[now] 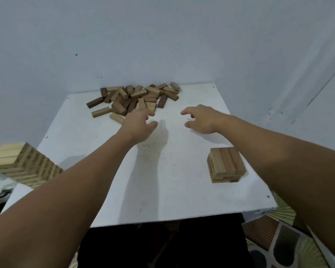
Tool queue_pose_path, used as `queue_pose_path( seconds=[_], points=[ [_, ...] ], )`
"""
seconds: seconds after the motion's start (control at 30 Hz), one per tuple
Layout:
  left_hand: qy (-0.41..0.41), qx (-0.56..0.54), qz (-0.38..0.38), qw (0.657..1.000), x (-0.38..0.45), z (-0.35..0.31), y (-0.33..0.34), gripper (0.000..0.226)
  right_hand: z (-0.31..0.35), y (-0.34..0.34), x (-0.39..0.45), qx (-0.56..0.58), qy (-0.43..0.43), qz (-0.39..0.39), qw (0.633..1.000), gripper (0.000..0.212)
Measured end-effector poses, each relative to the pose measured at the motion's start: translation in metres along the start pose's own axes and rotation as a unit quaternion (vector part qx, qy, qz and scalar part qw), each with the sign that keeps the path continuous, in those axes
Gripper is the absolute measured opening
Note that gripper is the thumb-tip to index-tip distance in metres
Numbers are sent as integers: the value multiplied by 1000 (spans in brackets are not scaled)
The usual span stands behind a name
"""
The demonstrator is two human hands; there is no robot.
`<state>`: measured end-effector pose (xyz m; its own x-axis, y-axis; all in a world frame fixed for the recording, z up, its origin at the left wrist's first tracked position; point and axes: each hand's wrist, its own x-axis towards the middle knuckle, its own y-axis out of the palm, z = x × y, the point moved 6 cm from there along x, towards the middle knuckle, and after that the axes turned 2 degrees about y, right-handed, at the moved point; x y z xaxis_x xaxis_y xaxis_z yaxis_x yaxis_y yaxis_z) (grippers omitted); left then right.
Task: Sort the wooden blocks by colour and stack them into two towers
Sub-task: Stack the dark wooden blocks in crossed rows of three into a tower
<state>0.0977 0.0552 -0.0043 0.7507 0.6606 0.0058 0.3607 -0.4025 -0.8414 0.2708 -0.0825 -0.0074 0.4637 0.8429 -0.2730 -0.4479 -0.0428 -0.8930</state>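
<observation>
Blocks stood nearest in two stacks on the white table (162, 200): a tall pale tower (21, 163) at the left edge, partly cut off by the frame, and a short brown stack (227, 165) near the right front, only a few layers high. Both forearms reached out past them towards the far side.

Left hand (138, 123) hovered at the near edge of the pile (137, 98), fingers loosely curled; whether a fingertip already touched a pale block (141, 104) could not be told, since the hand covered that spot. Right hand (200, 118) hung over bare table, well apart from the pile, fingers relaxed and holding nothing.

By my reading, the sorting was mid-way, with a fresh pick just beginning. The next move called for choosing one block by shade, closing the fingers on its long sides, and lifting it without dragging its neighbours.

Pale and dark blocks lay jumbled at the far edge against the wall (162, 45), some overlapping, so a count was not possible. The tower's base was hidden behind the left forearm.
</observation>
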Motion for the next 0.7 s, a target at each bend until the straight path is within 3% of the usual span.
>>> queue_pose_path(
  seconds=[0.1, 0.2, 0.43, 0.7],
  points=[
    [10, 111, 12, 994, 32, -3, 14, 48, -2, -4, 35, -36, 11, -7, 999, 56],
    [31, 200, -46, 978, 63, -8, 25, 45, -4, -14, 67, -38, 12, -54, 998, 56],
    [56, 206, -143, 966, 85, 9, 57, 50, -4, -22, 123, -8, -8, -133, 991, 56],
    [59, 201, -173, 962, 84, 8, 59, 56, 2, -17, 169, -15, -15, -80, 997, 61]
  ],
)
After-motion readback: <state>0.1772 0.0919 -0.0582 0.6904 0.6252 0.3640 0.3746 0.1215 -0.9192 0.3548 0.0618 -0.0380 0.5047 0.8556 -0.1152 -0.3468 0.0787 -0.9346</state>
